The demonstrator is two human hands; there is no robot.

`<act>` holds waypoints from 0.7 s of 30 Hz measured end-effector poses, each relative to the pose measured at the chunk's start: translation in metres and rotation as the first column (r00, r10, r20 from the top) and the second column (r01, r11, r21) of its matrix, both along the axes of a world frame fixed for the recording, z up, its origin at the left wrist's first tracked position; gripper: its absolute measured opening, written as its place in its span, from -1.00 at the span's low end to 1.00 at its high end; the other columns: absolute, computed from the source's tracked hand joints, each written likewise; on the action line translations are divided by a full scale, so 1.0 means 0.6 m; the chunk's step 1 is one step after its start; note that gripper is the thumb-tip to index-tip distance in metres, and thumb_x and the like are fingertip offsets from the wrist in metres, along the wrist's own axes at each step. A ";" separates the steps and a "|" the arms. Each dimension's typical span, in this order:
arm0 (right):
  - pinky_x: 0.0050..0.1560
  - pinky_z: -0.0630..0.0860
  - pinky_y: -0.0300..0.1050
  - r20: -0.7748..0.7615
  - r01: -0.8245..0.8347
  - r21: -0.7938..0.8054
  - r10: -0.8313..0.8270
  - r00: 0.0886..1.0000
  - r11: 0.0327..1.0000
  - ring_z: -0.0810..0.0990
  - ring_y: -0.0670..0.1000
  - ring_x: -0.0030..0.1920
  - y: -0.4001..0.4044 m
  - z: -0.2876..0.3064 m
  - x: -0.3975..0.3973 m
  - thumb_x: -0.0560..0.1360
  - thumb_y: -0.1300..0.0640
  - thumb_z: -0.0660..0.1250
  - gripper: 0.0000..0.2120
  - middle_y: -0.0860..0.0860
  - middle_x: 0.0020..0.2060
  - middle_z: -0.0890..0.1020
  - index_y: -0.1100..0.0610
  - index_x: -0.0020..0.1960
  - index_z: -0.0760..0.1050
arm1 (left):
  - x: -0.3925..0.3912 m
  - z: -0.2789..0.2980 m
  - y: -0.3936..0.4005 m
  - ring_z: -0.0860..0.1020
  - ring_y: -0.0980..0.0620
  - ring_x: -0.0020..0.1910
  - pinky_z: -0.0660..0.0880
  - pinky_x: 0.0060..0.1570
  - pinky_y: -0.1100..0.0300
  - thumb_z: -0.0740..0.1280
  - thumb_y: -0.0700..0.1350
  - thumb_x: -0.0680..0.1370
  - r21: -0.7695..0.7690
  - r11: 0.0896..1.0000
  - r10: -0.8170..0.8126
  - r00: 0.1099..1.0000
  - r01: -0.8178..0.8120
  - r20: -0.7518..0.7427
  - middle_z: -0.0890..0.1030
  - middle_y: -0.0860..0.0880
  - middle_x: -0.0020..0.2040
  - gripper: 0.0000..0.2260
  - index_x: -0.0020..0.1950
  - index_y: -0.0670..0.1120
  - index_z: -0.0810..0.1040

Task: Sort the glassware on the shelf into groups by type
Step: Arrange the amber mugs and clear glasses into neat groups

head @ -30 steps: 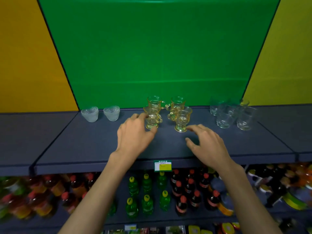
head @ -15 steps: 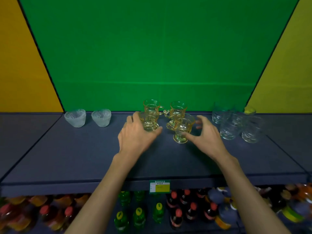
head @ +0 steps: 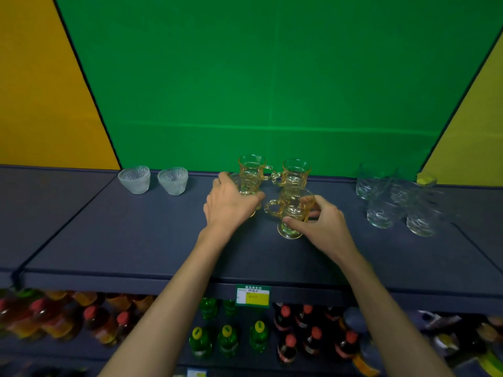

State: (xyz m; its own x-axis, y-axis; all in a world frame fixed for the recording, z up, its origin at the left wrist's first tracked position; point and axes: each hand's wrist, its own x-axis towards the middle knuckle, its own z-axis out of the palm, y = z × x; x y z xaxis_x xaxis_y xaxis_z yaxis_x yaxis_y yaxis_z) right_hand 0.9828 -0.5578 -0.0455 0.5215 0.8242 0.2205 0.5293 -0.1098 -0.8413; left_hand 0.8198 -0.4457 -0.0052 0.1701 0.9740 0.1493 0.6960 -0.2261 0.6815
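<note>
Several amber footed mugs cluster at the middle of the dark shelf [head: 136,240]. My left hand [head: 231,205] wraps around the front left amber mug [head: 246,186], which it mostly hides. My right hand [head: 324,221] grips the front right amber mug [head: 292,208] by its bowl and stem, handle pointing left. Two more amber mugs stand behind, one at the back left [head: 251,165] and one at the back right [head: 295,171]. Two frosted ribbed cups [head: 134,179] [head: 173,180] sit at the left. Several clear tumblers [head: 381,210] group at the right.
A green panel rises behind the shelf, with yellow panels on both sides. A small yellow object [head: 426,178] sits behind the tumblers. A price label [head: 253,295] hangs on the shelf's front edge. Below stand bottled drinks with red caps [head: 310,341] and green bottles [head: 227,338].
Both hands moved forward from the shelf's front area and closed onto the two front amber mugs. The right hand went from open beside its mug to gripping it.
</note>
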 end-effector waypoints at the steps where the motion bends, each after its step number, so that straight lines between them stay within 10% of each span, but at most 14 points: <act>1: -0.05 0.64 -0.19 -0.009 -0.004 0.009 0.004 1.000 1.000 0.68 -0.19 -0.11 -0.004 -0.005 -0.004 0.30 0.01 0.63 -0.60 -0.15 -0.13 0.71 -0.03 0.06 0.56 | 0.002 0.001 0.000 0.47 -0.20 0.32 0.39 0.18 -0.04 0.47 0.26 0.34 0.006 1.000 0.008 1.000 -0.008 -0.014 0.47 -0.10 0.36 -0.24 0.39 -0.11 0.33; 14: 0.07 0.61 -0.11 0.030 -0.086 -0.019 0.086 0.996 0.996 0.64 -0.17 0.01 -0.035 0.006 0.000 0.26 -0.17 0.61 -0.36 -0.16 0.04 0.66 -0.04 0.26 0.50 | 0.015 0.018 0.022 0.52 -0.21 0.22 0.42 0.03 0.03 0.53 0.20 0.34 0.069 0.997 -0.026 0.969 0.044 -0.244 0.55 -0.14 0.21 -0.38 0.24 -0.13 0.48; 18: 0.07 0.60 -0.15 0.017 -0.109 -0.019 0.110 0.994 0.994 0.64 -0.19 0.00 -0.036 0.011 0.001 0.29 -0.11 0.62 -0.41 -0.17 0.02 0.67 -0.02 0.25 0.53 | -0.032 0.027 0.042 0.59 -0.08 0.14 0.53 0.16 0.06 0.53 0.24 0.14 -0.049 0.979 -0.204 0.957 0.198 -0.205 0.63 0.01 0.14 -0.26 0.29 0.06 0.55; 21: 0.05 0.60 -0.19 -0.008 -0.131 0.004 0.131 0.991 0.991 0.66 -0.19 -0.01 -0.035 0.009 -0.002 0.31 -0.03 0.62 -0.50 -0.20 -0.02 0.68 -0.05 0.18 0.55 | -0.071 0.023 0.057 0.63 0.00 0.08 0.62 0.06 0.02 0.56 -0.08 0.26 -0.170 0.914 -0.376 0.926 0.367 -0.021 0.62 0.08 0.12 -0.38 0.31 0.10 0.52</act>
State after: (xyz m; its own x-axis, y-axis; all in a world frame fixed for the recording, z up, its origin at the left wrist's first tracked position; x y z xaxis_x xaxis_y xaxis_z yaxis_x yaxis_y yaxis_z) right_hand 0.9815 -0.5789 -0.0401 0.4113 0.8846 0.2197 0.5322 -0.0373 -0.8458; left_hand 0.7771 -0.4116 0.0085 0.5279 0.8490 -0.0218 0.6185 -0.3667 0.6949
